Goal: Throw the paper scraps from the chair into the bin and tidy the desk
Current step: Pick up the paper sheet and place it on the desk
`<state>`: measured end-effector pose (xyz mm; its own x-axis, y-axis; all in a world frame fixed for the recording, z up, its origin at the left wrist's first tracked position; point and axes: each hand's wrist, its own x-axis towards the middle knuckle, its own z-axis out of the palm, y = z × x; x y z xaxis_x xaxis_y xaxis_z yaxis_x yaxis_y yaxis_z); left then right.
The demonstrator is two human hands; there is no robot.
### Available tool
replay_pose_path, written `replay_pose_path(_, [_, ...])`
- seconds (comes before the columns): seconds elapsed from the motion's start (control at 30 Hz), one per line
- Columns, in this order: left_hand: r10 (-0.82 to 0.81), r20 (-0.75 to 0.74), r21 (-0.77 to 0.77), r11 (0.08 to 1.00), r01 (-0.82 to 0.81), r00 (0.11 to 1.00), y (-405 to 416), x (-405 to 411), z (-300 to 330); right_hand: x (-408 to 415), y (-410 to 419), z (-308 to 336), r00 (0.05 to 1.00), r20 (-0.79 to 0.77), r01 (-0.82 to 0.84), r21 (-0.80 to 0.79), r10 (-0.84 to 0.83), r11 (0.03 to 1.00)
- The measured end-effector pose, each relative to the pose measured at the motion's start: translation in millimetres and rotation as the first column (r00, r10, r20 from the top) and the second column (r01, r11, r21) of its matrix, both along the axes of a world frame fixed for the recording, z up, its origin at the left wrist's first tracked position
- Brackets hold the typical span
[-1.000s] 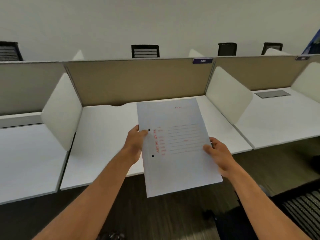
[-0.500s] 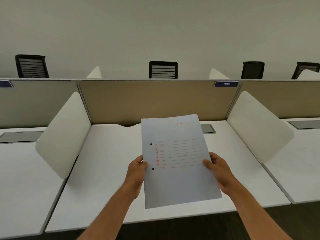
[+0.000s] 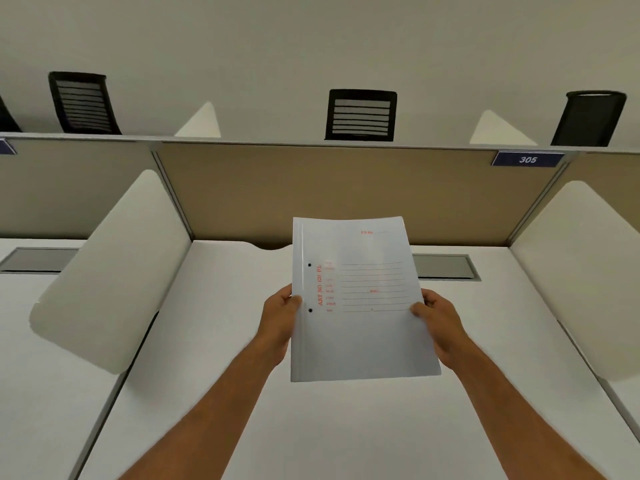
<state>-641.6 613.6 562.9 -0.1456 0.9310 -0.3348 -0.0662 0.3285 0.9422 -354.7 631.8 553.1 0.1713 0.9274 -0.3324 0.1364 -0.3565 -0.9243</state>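
A pale blue-white paper file folder [image 3: 360,327] with red print and two punch holes hangs above the white desk [image 3: 221,393], held by both sides. My left hand [image 3: 278,320] grips its left edge with the thumb on the front. My right hand [image 3: 438,323] grips the right edge the same way. The folder is nearly upright and faces me, over the middle of the desk. No paper scraps, no bin and no chair on my side are in view.
Tan partition panels [image 3: 311,192] close the desk's back, with a blue "305" label [image 3: 527,159]. White rounded side dividers [image 3: 114,271] stand left and right [image 3: 585,265]. A grey cable flap [image 3: 445,266] lies behind the folder. Black chair backs [image 3: 360,114] show beyond the partition.
The view has closed in on the desk and tilted up; the floor has dropped out of sight. Both hands have carried the folder forward over the desktop and straightened it.
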Motion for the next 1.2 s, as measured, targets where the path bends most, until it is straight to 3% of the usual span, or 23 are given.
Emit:
replay_pose_path(0.3, [0.007,-0.021,-0.129,0.992,-0.01,1.0,159.7,-35.7,-74.6,-38.0,142.6,-81.9,0.999,0.016,0.036,-0.155,-0.033,0.987])
replay_pose_path(0.67, [-0.043,-0.058,-0.293,0.956,0.024,0.997,312.1,-65.9,-226.4,-68.8,291.9,-227.2,0.996,0.089,0.048,-0.323,-0.02,0.945])
replay_pose_path(0.93, [-0.098,-0.162,-0.334,0.942,0.039,0.982,346.5,-81.1,-302.9,-85.2,331.6,-295.0,0.984,0.18,0.046,-0.332,0.015,0.942])
replay_pose_path(1.2, [-0.186,-0.225,-0.369,0.925,0.093,0.956,346.8,-86.4,-310.5,-101.0,327.7,-304.6,0.971,0.23,0.009,-0.316,0.067,0.949])
